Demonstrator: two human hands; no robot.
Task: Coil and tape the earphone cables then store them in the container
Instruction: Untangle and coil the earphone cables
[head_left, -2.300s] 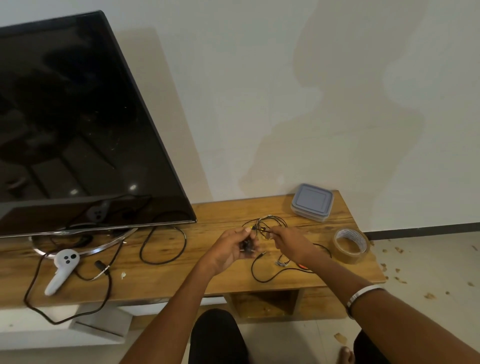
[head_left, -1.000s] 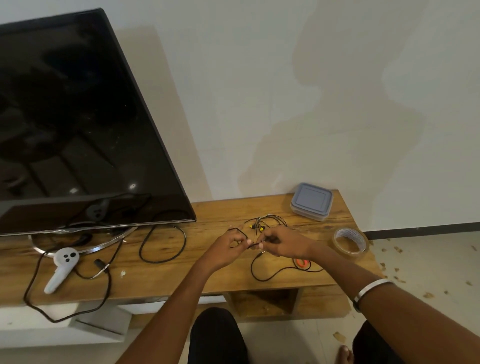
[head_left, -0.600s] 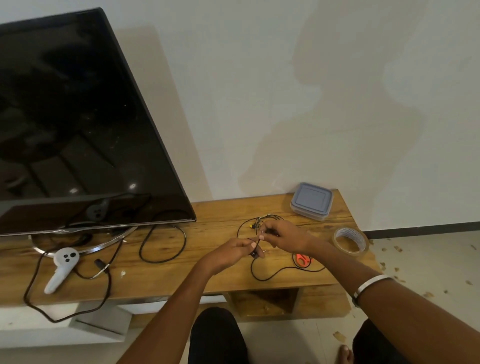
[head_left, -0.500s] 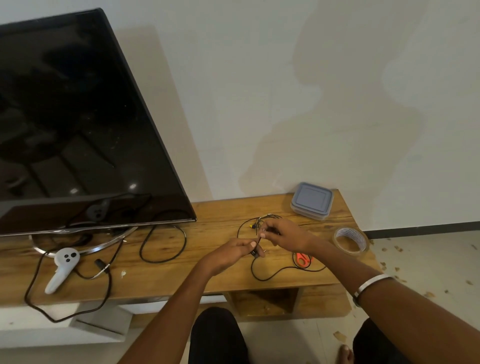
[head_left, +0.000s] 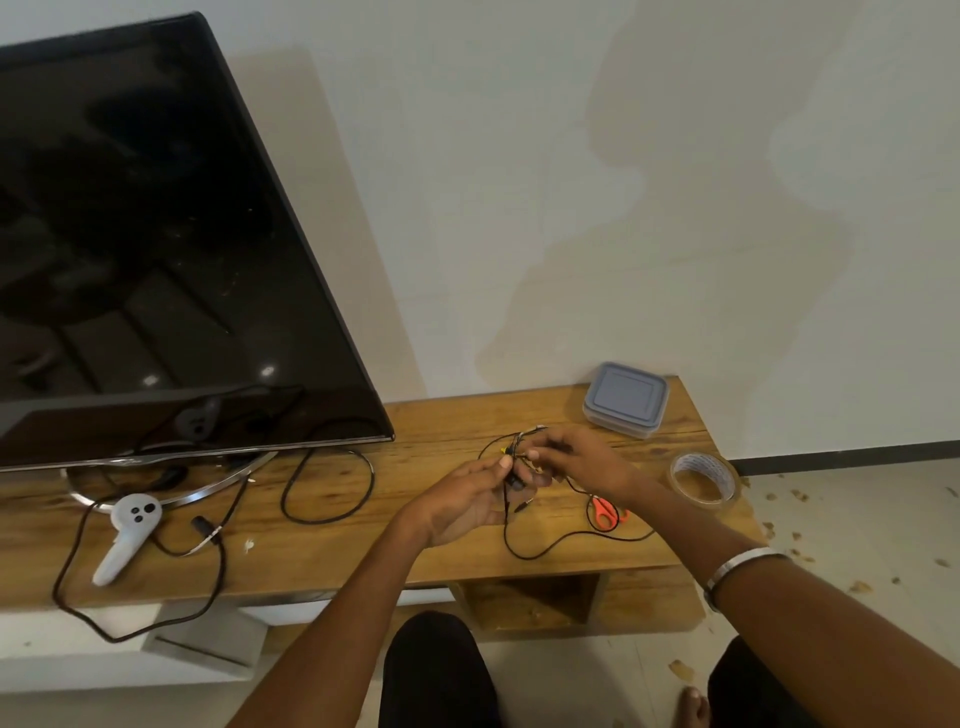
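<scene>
Both hands meet above the wooden bench (head_left: 415, 499): the left hand (head_left: 462, 506) pinches the thin black earphone cable (head_left: 524, 551) between thumb and fingertips, and the right hand (head_left: 576, 460) pinches the tangled upper strands just beside it. From the hands the cable hangs down to the bench and loops past the orange-handled scissors (head_left: 605, 514). A grey square plastic container (head_left: 626, 397) sits lidded near the wall, its contents hidden. A roll of clear tape (head_left: 701, 478) lies well apart, right. No writing is legible.
</scene>
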